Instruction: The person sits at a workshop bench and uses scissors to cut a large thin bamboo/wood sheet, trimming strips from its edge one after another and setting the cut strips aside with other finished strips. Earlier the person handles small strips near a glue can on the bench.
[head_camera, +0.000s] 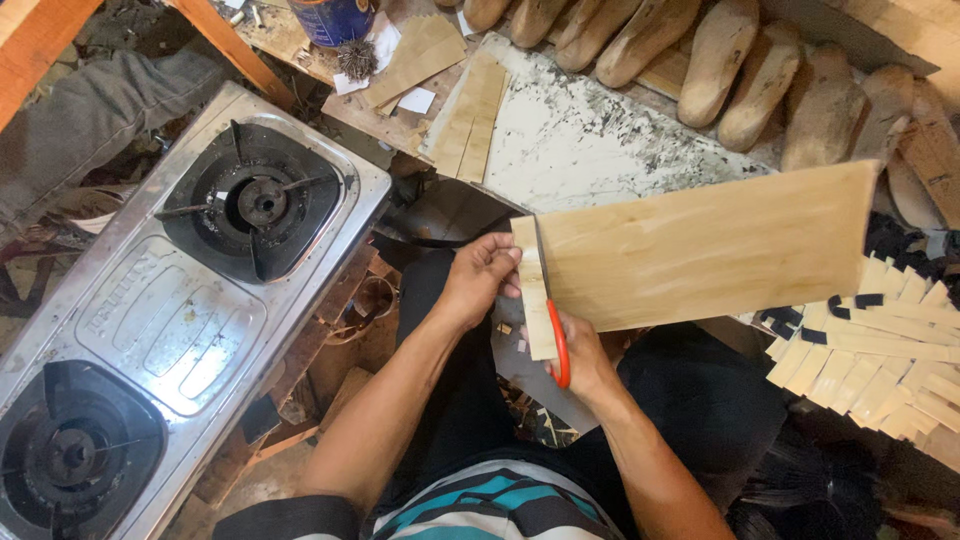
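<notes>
My left hand pinches the narrow strip while my right hand, closed on the red-handled scissors, should keep the blades parallel to the tan sheet's left edge, over my lap.

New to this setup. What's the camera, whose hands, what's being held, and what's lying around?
There is one picture, from a camera worn on a person's head, looking down at their own bare hands; no machine is involved. The left hand pinches a narrow strip being cut off a large tan sheet. The right hand works red-handled scissors along that cut. To the left stands a two-burner gas stove. Cut tan strips lie at the right, and wooden shoe forms line the top.
</notes>
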